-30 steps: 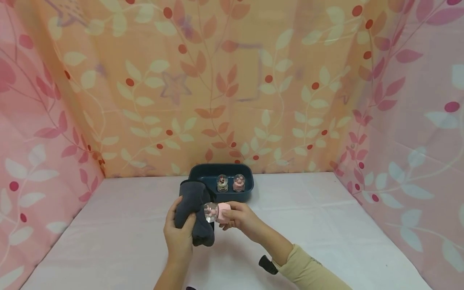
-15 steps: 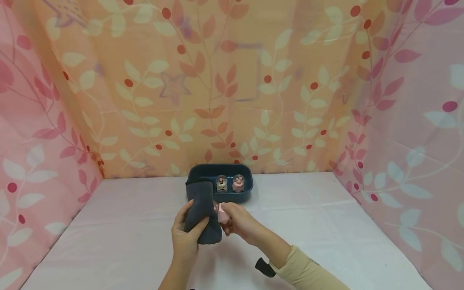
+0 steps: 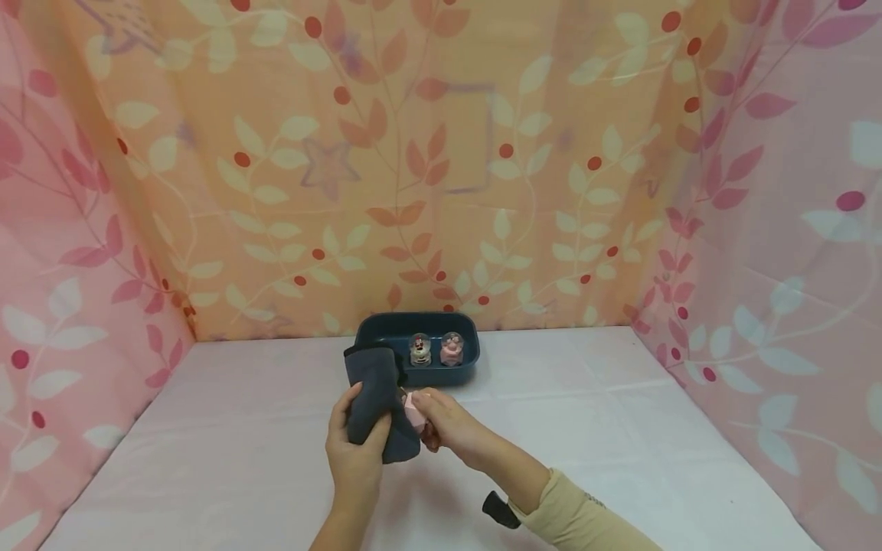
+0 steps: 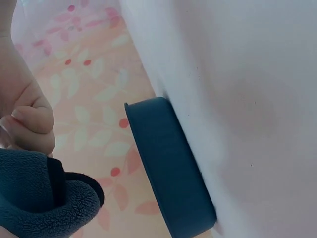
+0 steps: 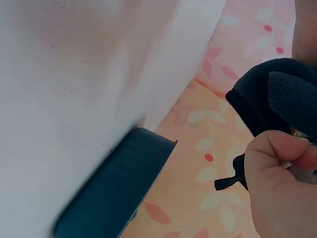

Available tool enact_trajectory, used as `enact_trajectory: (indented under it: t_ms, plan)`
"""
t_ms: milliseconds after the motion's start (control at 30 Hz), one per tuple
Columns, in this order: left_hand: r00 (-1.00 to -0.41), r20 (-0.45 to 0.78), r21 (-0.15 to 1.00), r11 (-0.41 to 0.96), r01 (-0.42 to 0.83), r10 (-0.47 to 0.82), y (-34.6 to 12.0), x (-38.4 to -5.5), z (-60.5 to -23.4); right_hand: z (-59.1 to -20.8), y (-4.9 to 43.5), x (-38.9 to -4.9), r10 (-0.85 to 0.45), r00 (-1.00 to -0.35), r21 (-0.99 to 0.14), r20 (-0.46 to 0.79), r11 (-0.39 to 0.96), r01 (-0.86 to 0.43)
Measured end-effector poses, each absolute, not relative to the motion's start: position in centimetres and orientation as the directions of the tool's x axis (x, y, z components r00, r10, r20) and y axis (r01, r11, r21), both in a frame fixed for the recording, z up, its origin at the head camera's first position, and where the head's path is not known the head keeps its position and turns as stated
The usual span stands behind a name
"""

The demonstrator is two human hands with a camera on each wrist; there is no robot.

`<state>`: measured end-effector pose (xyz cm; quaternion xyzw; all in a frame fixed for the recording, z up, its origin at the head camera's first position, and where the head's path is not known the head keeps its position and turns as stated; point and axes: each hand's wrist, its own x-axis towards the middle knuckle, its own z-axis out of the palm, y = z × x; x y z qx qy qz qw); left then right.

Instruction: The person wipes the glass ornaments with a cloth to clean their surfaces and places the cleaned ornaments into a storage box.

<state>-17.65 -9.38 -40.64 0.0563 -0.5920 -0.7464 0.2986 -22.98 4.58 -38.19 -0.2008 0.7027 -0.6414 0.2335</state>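
Observation:
In the head view my left hand (image 3: 354,451) grips a folded dark grey-blue cloth (image 3: 374,390), its thumb across the front. My right hand (image 3: 458,425) pinches the pink base of a small snow globe (image 3: 414,413) against the cloth's right side. The cloth hides the globe's clear dome. Soft folds and a black edge of the cloth (image 4: 69,213) show in the left wrist view, below the curled fingers of the right hand (image 4: 29,124). From the right wrist, the thumb and fingers of my right hand (image 5: 282,188) sit close under the cloth (image 5: 292,94).
Behind the hands stands a dark blue tray (image 3: 441,377) on the white-covered table (image 3: 241,444). It holds a white-based snow globe (image 3: 420,350) and a pink one (image 3: 452,349). A black piece (image 3: 501,510) shows beside the right sleeve. Patterned curtains (image 3: 441,191) enclose the table.
The cloth and left hand have shifted right, onto the globe. Its clear dome, visible a second ago, is now covered. My right hand has turned slightly and come a little down and left.

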Motion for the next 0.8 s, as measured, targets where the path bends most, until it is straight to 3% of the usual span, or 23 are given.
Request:
enact_trajectory:
  t_ms: [233, 567, 800]
  plan:
    - [-0.823, 0.239, 0.893, -0.216, 0.395, -0.515, -9.7, -17.6, -40.6, -38.5, 5.0, -23.2, -0.617, -0.782, -0.996, -0.084, 0.054, 0.064]
    - [-0.817, 0.266, 0.864, -0.249, 0.437, -0.511, -10.5, -17.8, -40.9, -38.6, 5.6, -23.1, -0.689, -0.713, -0.967, -0.129, -0.073, 0.246]
    - [-0.87, 0.169, 0.843, -0.389, 0.371, -0.462, -11.3, -17.8, -40.2, -38.5, 6.4, -23.4, -0.729, -0.678, -0.953, -0.094, -0.13, 0.272]
